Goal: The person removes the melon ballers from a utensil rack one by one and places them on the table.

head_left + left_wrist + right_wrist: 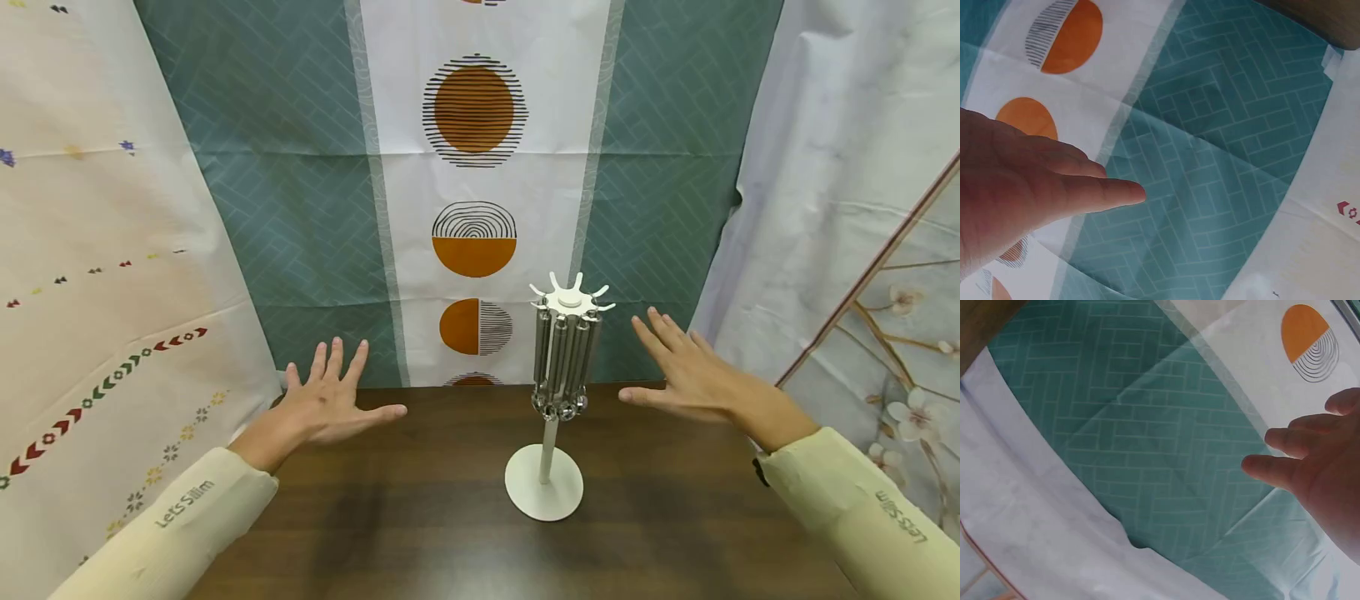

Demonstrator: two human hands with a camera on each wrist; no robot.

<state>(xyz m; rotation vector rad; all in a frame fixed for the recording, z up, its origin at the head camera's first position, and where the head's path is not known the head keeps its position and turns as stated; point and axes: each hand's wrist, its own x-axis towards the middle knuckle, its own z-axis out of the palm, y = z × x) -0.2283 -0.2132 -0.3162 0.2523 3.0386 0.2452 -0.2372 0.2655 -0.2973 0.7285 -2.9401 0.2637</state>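
A white stand with a round base (543,483) rises from the table, right of the middle. From its spoked white top (571,300) hang several shiny metal utensils (564,358), close together around the post; their exact kind cannot be told. To the left, apart from the stand, my left hand (322,406) is held up with fingers spread, touching nothing. My right hand (686,375) is just right of the utensils, also spread and holding nothing. In the wrist views, the left hand (1016,181) and the right hand (1322,456) both show straight fingers before the cloth.
The dark brown wooden table (420,500) spans the front. Behind it hangs a teal and white cloth (300,208) with orange circles. A white patterned curtain (112,250) flanks the left side, and a floral curtain (862,275) the right.
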